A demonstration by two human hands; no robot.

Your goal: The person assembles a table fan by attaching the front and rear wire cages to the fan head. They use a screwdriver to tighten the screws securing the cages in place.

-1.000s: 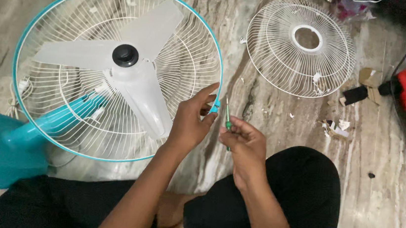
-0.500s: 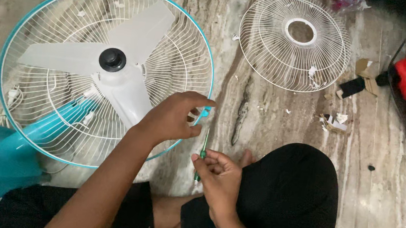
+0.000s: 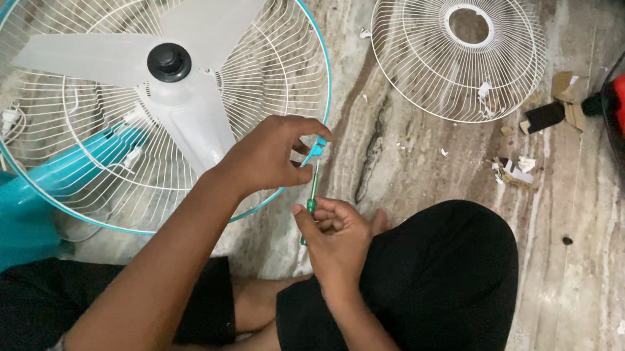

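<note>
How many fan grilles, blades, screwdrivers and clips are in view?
Fan grilles: 2, one teal-rimmed and one loose white
Fan blades: 3
Screwdrivers: 1, in the right hand
Teal clips: 1, at the left hand
Total: 7

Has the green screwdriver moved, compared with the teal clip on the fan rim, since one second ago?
Yes. The green screwdriver in the right hand dropped away from the teal clip, then came back up; its tip now points up just under it.
</note>
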